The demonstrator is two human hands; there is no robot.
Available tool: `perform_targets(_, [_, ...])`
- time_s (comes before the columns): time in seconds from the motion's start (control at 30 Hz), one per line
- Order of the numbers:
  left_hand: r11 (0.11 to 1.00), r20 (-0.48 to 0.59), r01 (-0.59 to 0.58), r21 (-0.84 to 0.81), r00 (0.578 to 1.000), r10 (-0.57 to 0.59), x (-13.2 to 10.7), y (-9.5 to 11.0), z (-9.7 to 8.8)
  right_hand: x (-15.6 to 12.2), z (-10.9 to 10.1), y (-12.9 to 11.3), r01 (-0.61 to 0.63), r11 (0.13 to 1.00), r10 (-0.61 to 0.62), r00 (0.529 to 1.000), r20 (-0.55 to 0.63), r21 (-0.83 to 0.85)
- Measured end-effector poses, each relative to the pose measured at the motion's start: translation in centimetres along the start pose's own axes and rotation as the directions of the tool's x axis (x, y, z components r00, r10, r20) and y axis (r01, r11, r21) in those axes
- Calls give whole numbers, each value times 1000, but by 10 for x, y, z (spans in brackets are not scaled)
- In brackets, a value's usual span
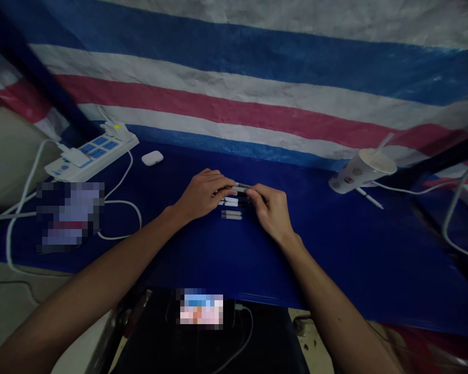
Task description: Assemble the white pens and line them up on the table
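My left hand and my right hand meet over the middle of the blue table. A white and grey pen lies crosswise between them, its left end pinched in my left fingers and its right end in my right thumb and fingers. Just below, pens with white ends lie side by side, partly hidden by both hands. Closer to me are short grey pen-like pieces, lying parallel on the table. Small details of the held pen are too dim to make out.
At the left stand a white power strip with plugs and cables, a white earbud case and a blurred phone. A tilted paper cup with a straw and a white pen are right. Another lit phone rests below the table edge.
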State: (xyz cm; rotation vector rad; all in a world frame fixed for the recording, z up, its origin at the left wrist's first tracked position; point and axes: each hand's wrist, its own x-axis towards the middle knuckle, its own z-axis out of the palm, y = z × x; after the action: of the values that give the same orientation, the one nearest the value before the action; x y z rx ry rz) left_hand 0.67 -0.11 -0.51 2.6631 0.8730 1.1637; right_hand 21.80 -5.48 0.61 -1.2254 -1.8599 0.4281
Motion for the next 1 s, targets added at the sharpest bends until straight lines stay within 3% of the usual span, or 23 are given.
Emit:
perform_targets(0.2, [999, 146, 47, -24, 988, -43, 1, 6, -4, -2, 0, 0, 92, 996, -92, 996, 2, -4])
perform_targets(0.33, [994, 177, 107, -36, 979, -99, 2, 8, -6, -3, 0, 1, 105, 994, -106, 994, 27, 32])
perform_targets(0.53, [987, 168, 145, -68, 977, -132, 0, 2, -6, -2, -1, 4, 112, 993, -111, 994, -15, 43])
perform_targets(0.77, [985, 57, 135, -107, 990, -129, -2, 0, -5, -1, -2, 5, 55, 998, -55, 996, -66, -4])
perform_targets(1.0, [993, 108, 85, -82, 991, -76, 0, -2, -8, -2, -1, 5, 82, 997, -82, 997, -13, 5])
